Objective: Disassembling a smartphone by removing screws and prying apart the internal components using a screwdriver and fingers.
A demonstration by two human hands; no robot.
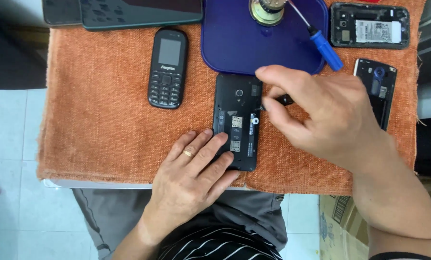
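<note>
My left hand point(194, 171) lies flat with its fingers spread on the lower end of the open phone point(237, 120), pressing it down onto the orange cloth point(100, 120); it grips nothing, just rests on the black body. The phone lies lengthwise in the middle of the cloth with its back cover off, so the card slots and the camera hole near its top end show.

My right hand point(321, 113) comes in from the right and its grip is closed on a small black tool point(280, 100), pinched between thumb and fingers. The tool's tip reaches the phone's right edge, about halfway up; I cannot tell whether it is in a screw or only against the rim.

Just above the phone sits a blue tray point(234, 43), touching or nearly touching its top end. A round metal part point(267, 10) rests in the tray, and a blue screwdriver point(323, 45) lies slanted across the tray's right rim. To the left of the open phone, apart from it, lies a black keypad phone point(168, 67), face up. At the far right of the cloth are two more opened phones: one point(370, 25) by the top corner, another point(379, 89) partly behind my right hand. A dark tablet point(141, 13) lies at the top left edge. The cloth covers the table point(105, 183), whose pale rim shows below it.
</note>
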